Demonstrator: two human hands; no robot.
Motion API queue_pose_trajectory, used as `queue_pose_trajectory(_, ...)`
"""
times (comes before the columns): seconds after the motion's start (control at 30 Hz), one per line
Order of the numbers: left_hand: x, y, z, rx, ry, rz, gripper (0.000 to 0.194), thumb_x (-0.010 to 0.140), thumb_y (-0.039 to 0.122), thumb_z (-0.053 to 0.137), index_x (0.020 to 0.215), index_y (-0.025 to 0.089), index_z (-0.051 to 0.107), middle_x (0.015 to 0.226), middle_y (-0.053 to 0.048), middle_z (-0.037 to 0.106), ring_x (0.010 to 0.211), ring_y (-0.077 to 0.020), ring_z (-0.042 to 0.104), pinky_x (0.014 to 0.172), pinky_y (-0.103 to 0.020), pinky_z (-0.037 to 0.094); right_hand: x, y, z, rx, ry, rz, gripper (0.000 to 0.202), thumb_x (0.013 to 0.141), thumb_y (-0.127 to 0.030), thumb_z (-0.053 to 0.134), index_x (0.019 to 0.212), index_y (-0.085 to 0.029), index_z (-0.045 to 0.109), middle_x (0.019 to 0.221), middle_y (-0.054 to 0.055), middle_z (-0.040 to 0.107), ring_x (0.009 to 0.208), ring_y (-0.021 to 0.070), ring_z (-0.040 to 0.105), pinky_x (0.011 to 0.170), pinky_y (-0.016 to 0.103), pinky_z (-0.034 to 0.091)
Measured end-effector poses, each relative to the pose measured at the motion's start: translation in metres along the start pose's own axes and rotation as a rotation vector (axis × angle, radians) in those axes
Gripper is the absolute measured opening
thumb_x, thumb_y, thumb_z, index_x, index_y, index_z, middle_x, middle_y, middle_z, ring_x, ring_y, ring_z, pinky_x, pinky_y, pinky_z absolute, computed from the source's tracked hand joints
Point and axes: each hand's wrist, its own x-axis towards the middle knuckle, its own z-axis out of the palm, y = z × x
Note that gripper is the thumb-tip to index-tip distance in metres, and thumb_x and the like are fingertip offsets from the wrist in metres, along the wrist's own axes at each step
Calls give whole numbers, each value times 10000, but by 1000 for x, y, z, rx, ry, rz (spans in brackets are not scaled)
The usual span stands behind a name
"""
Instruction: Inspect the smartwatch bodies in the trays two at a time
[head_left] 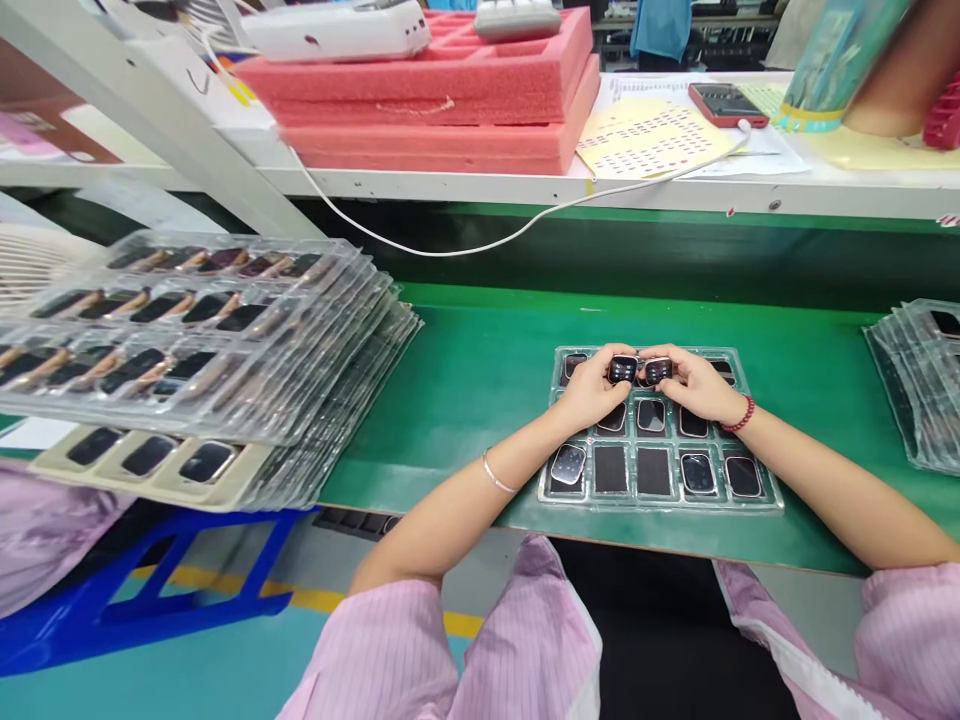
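Observation:
A clear plastic tray (pixel 660 505) lies on the green table, its compartments holding several square dark-faced watch cases. Two compartments in its front row show no watch case. Above the tray's back row, my left hand (pixel 592 388) is closed on a dark watch case (pixel 622 370). Close beside it, my right hand (pixel 701 385) grips another watch case (pixel 658 371) between thumb and fingers. The two held pieces are side by side, with a narrow gap between them. In the front row at the left, one watch case (pixel 568 465) sits tilted in its compartment.
A tall stack of clear trays (pixel 300 370) with watch cases stands at the left, above a beige tray (pixel 247 470). More trays (pixel 919 385) are at the right edge. The shelf (pixel 480 188) carries red foam (pixel 435 95), papers and a phone (pixel 727 104); a white cable (pixel 450 253) hangs below.

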Motion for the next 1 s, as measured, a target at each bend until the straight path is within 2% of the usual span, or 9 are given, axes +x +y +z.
queue_pose_trajectory(0.13, 0, 6, -2, -49, -8, -10, 268, 834, 219, 572, 1092, 159, 616, 1021, -60, 695, 778, -142, 650, 749, -272, 537, 1, -2, -2, 58, 13, 70, 281, 854, -207, 494, 1092, -187, 644, 999, 71, 737, 726, 176, 690, 604, 299, 557)
queue_pose_trajectory(0.27, 1, 6, -3, -88, -14, -100, 401, 849, 134, 410, 1212, 181, 574, 1015, -32, 694, 679, -104, 635, 729, -268, 534, 0, -5, 1, 34, 55, 38, 172, 825, -218, 586, 983, -179, 642, 903, 63, 735, 779, 192, 692, 696, 326, 571)
queue_pose_trajectory(0.4, 3, 4, -1, -151, 3, -78, 480, 732, 78, 494, 1197, 171, 569, 1034, -46, 681, 821, -139, 653, 760, -266, 533, 0, -7, 1, 67, 21, 13, 245, 776, -172, 615, 1019, -193, 639, 956, 65, 731, 887, 219, 697, 793, 373, 579)
queue_pose_trajectory(0.6, 4, 6, 0, -122, 34, -18, 276, 732, 114, 572, 1003, 148, 612, 941, -51, 676, 848, -154, 633, 758, -263, 513, 1, -2, 1, 151, -18, 17, 320, 797, -166, 549, 1100, -201, 647, 1087, 80, 718, 960, 228, 694, 802, 399, 606)
queue_pose_trajectory(0.67, 3, 7, 0, -125, 17, -18, 331, 724, 102, 578, 1050, 150, 606, 953, -52, 677, 866, -158, 640, 752, -256, 511, 1, 0, 1, 136, -25, 11, 375, 781, -156, 567, 1146, -204, 637, 1106, 77, 715, 962, 227, 695, 818, 399, 603)
queue_pose_trajectory(0.77, 2, 7, -1, -158, -19, -46, 551, 709, 85, 601, 1248, 172, 532, 972, -48, 678, 852, -158, 652, 696, -238, 504, 0, 1, 2, 91, -14, 22, 457, 761, -137, 598, 1210, -220, 619, 1117, 70, 715, 938, 222, 698, 826, 390, 595)
queue_pose_trajectory(0.83, 2, 6, -1, -191, -28, -64, 543, 746, 121, 605, 1279, 176, 518, 978, -53, 678, 806, -149, 656, 670, -237, 506, 0, 0, 1, 91, 1, 47, 391, 794, -169, 598, 1179, -217, 640, 1096, 71, 723, 896, 214, 702, 781, 369, 597)
queue_pose_trajectory(0.9, 2, 5, -1, -212, -20, -99, 368, 839, 221, 565, 1202, 161, 573, 952, -58, 679, 713, -131, 647, 610, -230, 493, -1, -1, 0, 120, 18, 93, 266, 874, -258, 556, 1105, -199, 672, 1029, 77, 741, 798, 196, 703, 676, 328, 589)
queue_pose_trajectory(1.0, 3, 4, -2, -220, -11, -160, 332, 937, 367, 467, 1140, 149, 611, 908, -60, 679, 603, -108, 620, 497, -207, 424, 0, -2, -2, 162, 54, 151, 320, 959, -379, 458, 1061, -177, 685, 947, 86, 750, 679, 173, 688, 546, 281, 536)
